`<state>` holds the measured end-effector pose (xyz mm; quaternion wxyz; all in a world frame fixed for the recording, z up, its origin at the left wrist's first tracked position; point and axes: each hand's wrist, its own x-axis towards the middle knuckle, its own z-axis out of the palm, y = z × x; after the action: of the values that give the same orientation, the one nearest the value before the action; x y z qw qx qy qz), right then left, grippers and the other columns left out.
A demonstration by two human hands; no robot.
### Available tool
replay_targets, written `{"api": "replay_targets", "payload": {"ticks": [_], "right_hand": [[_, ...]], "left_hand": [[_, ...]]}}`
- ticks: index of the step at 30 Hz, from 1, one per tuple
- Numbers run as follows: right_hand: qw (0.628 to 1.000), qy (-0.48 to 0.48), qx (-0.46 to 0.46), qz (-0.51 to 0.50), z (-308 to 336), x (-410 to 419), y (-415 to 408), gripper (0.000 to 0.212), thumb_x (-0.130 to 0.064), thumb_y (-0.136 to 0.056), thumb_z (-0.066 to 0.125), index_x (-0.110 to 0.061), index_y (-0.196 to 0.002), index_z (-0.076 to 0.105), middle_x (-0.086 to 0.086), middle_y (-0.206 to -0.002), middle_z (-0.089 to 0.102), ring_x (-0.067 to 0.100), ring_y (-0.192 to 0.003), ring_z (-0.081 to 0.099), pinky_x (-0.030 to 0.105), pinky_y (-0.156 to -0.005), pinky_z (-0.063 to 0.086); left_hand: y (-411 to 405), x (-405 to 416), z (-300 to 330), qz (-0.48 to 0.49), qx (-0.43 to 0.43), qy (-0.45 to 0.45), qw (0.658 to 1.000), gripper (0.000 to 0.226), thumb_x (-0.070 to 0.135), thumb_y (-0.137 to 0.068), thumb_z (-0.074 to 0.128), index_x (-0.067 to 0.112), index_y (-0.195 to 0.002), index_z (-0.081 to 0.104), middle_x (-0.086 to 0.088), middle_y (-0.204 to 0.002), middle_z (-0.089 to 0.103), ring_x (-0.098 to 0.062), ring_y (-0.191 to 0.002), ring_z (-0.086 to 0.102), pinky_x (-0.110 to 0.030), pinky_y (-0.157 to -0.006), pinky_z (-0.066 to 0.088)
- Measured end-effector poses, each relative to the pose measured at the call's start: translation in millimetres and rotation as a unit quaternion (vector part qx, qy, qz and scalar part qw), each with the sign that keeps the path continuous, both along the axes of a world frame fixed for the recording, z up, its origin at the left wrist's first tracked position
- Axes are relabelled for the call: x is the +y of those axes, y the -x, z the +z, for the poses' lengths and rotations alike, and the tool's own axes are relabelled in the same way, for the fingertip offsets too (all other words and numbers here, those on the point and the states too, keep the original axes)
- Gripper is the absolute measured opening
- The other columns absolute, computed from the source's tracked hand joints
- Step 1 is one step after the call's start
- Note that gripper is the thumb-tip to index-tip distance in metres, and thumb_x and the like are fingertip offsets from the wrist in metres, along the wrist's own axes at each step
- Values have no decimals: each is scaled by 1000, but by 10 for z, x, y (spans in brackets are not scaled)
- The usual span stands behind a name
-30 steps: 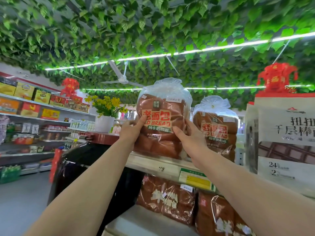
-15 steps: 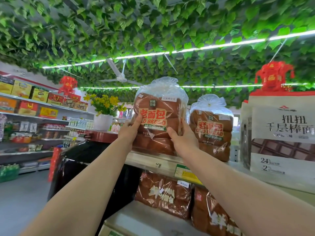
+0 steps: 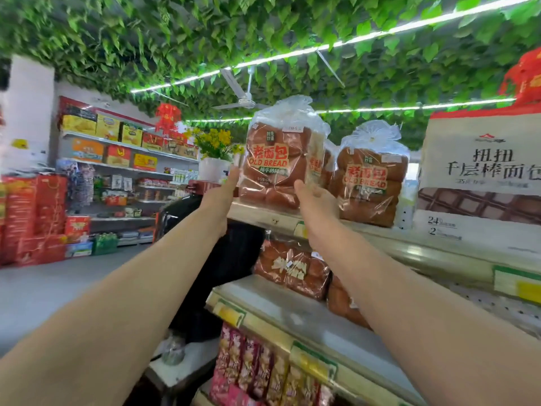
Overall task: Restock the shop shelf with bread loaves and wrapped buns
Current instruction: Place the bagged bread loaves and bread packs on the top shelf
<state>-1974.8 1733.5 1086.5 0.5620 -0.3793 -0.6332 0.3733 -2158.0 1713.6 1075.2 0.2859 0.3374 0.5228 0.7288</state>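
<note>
**Bread bags lined up on top shelf**

Two hands flanked a bagged loaf (image 3: 278, 162) standing on the top shelf (image 3: 380, 234): left hand (image 3: 225, 191) flat against its side, right hand (image 3: 314, 200) open at its front. A second loaf (image 3: 370, 183) stood just beside it.

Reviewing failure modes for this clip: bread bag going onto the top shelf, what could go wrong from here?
1. The bagged loaf stands upright at the very front edge of the top shelf; if let go now it may tip forward off it.
2. Left hand and right hand only touch its sides with straight fingers, so the slick plastic could slip.
3. Pushing it back at an angle might knock the neighbouring loaf close on its right.
</note>
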Motion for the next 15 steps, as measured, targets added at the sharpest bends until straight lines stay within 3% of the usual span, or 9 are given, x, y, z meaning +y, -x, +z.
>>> {"api": "replay_targets", "payload": {"ticks": [3,7,8,10,12,13,15], "right_hand": [[998,29,12,60,-217,-222,-64,59,-50,-94,64,-22,-144,49,0,-144,53,23,-126,53,37,-104,40],[989,70,1,130,-596,-471,-163,41,-52,-95,62,-15,-112,66,12,-130,62,31,-114,61,48,-108,47],[986,84,-3,142,-708,-525,-176,48,-52,-95,61,-8,-114,67,17,-131,62,35,-117,60,51,-108,47],[980,114,-22,163,-942,-616,-204,59,-52,-94,62,2,-117,61,23,-125,61,39,-118,60,56,-106,47],[974,132,-56,174,-1203,-723,-241,59,-53,-93,62,3,-113,59,13,-118,62,35,-114,62,54,-104,49],[971,141,-67,181,-1358,-756,-246,59,-54,-91,63,1,-112,61,12,-118,64,33,-112,63,52,-103,50],[963,165,-82,198,-1651,-840,-255,48,-60,-85,65,-19,-109,68,7,-120,68,27,-110,64,48,-103,50]], "left_hand": [[-142,-314,-304,22,-46,-3,999,101,82,-71,65,13,-144,47,-2,-108,58,-20,-96,53,-41,-92,43],[-488,-726,-743,34,-80,8,996,91,68,-80,70,14,-149,43,-8,-146,49,-25,-129,47,-44,-112,39],[-575,-830,-864,36,-90,6,995,89,64,-82,70,14,-150,42,-9,-152,45,-25,-136,44,-43,-114,38],[-726,-1016,-1116,51,-119,14,991,87,61,-83,71,14,-151,41,-9,-155,42,-26,-140,42,-42,-111,41],[-828,-1175,-1402,76,-135,31,987,88,61,-82,72,16,-151,41,-9,-154,42,-26,-138,43,-40,-102,44],[-866,-1247,-1565,91,-142,41,985,87,61,-82,72,16,-150,42,-8,-153,44,-27,-136,45,-40,-101,44],[-946,-1389,-1858,114,-158,63,979,84,62,-80,74,16,-145,47,-6,-142,51,-27,-128,51,-44,-104,46]]}}
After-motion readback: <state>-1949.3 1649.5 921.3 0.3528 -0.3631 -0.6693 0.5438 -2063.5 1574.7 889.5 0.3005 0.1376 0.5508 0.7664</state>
